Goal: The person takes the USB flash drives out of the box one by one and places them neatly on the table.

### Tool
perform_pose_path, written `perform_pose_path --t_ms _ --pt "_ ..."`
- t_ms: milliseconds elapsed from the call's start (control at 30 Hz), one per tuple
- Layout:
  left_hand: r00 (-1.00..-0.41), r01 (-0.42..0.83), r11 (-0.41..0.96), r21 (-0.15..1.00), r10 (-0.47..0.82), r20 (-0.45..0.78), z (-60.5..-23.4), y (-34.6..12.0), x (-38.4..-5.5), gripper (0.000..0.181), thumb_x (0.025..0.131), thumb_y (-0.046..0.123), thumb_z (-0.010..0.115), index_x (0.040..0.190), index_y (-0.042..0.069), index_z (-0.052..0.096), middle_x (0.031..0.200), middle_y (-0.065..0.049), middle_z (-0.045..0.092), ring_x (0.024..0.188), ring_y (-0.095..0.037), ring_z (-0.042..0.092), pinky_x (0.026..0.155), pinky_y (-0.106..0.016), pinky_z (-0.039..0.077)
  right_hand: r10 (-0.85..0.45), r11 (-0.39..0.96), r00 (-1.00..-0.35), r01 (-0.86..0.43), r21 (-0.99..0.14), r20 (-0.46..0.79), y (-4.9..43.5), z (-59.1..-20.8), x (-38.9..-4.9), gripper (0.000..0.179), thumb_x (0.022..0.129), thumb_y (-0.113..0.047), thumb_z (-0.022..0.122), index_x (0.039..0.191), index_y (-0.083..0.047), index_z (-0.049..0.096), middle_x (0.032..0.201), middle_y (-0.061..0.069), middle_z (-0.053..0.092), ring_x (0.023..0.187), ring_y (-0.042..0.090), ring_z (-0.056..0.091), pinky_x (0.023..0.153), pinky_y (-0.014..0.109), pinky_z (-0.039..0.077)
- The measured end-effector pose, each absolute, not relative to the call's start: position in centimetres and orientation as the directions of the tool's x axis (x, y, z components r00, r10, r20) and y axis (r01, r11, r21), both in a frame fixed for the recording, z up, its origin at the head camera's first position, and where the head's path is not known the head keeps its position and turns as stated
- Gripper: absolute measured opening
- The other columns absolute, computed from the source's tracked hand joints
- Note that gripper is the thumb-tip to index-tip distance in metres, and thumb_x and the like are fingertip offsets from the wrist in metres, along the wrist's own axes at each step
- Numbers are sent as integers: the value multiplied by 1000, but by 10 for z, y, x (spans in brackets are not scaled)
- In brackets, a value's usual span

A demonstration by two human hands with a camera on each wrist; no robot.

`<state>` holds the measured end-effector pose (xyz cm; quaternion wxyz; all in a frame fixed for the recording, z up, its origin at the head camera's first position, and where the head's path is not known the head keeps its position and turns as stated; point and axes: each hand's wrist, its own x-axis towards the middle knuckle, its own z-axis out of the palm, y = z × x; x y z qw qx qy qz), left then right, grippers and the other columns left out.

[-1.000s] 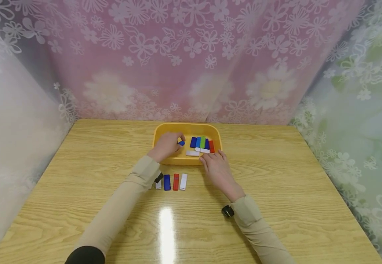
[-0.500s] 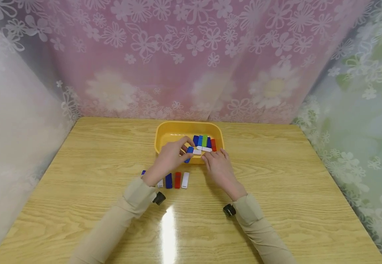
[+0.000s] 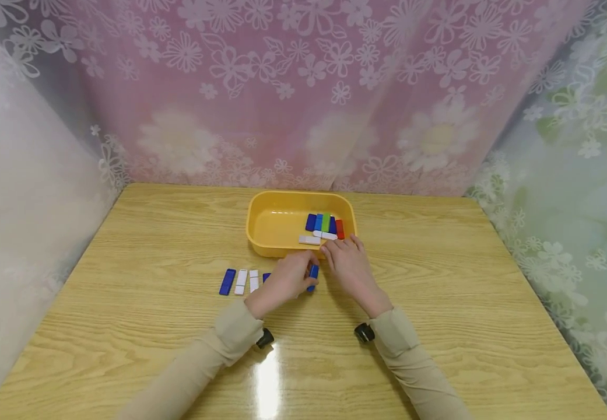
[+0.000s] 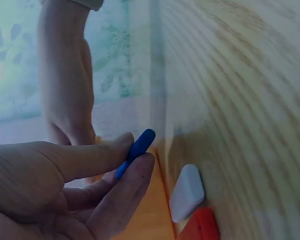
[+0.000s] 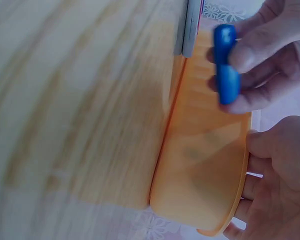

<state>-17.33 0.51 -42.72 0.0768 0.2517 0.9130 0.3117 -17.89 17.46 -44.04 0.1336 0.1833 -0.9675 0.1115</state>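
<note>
Between thumb and fingers my left hand (image 3: 282, 279) pinches a flat blue plastic stick (image 3: 313, 277), shaped like a USB stick. It is tilted and held just above the table, at the right end of a row of similar sticks, in front of the yellow plastic tray (image 3: 269, 251). My right hand (image 3: 351, 269) grips the tray's near rim at the right, fingers over the edge and thumb outside, as the right wrist view shows. In the row, a dark blue stick (image 3: 227, 282) and two white ones show; the left hand hides others. The left wrist view shows a white stick (image 4: 188, 192) and a red one (image 4: 202, 225).
Inside the tray, at the right, lie several sticks: a green one (image 3: 326, 222), a red one (image 3: 340, 229), blue ones and white ones (image 3: 309, 240). The wooden table (image 3: 466, 303) stretches on both sides. A floral curtain (image 3: 282, 116) hangs behind it.
My left hand has lifted the blue stick out of the tray, over its near rim, and brought it down towards the row's right end. The right hand has stayed on the rim.
</note>
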Motion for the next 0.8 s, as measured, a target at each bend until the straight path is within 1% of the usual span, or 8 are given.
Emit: perform_pose_path --t_ms 167,233,400,467,567,700,800 --pt "-866 429 724 540 500 17 -435 10 -172 30 86 11 82 109 1 65 96 -9 65 91 -25 61 83 -42 51 -316 912 -905 -373 -171 285 174 -440 -180 24 108 -23 50 104 -6 66 104 13 73 111 36 64 115 58 31" --pt "-869 432 737 519 495 20 -435 10 -171 29 86 11 83 107 0 65 97 -11 64 94 -28 62 84 -43 51 -313 913 -907 -369 -172 281 174 -440 -180 25 108 -23 49 104 -5 66 105 13 73 111 36 64 115 58 30" --pt "-860 478 751 455 506 67 -434 6 -168 25 83 15 86 96 1 70 88 -8 61 87 -26 58 80 -39 48 -311 912 -905 -370 -177 289 174 -439 -180 24 107 -23 51 102 -5 66 102 14 72 110 36 64 115 58 31" --pt "-852 501 752 428 514 95 -435 5 -167 24 82 18 86 93 3 71 87 -6 62 86 -24 58 81 -37 47 -312 911 -903 -373 -179 294 175 -439 -180 24 107 -23 52 102 -5 66 101 14 72 110 36 64 115 59 31" --pt "-853 509 750 422 506 129 -435 1 -168 23 86 21 83 96 4 71 89 -5 66 86 -22 60 80 -36 49 -314 910 -903 -374 -179 292 175 -439 -180 23 107 -23 52 102 -5 66 101 14 73 109 36 64 115 59 31" --pt "-858 504 734 455 484 171 -430 -4 -170 13 94 21 75 96 8 72 87 -2 69 78 -16 63 71 -32 52 -310 912 -906 -369 -180 287 174 -440 -180 24 107 -23 52 103 -5 68 102 13 73 109 36 65 115 59 31" --pt "-867 488 718 496 462 185 -424 -10 -173 9 97 18 71 94 9 74 85 0 70 72 -12 61 64 -27 50 -307 912 -907 -367 -183 289 174 -441 -180 24 107 -22 53 104 -4 68 102 13 73 108 36 65 115 59 31"
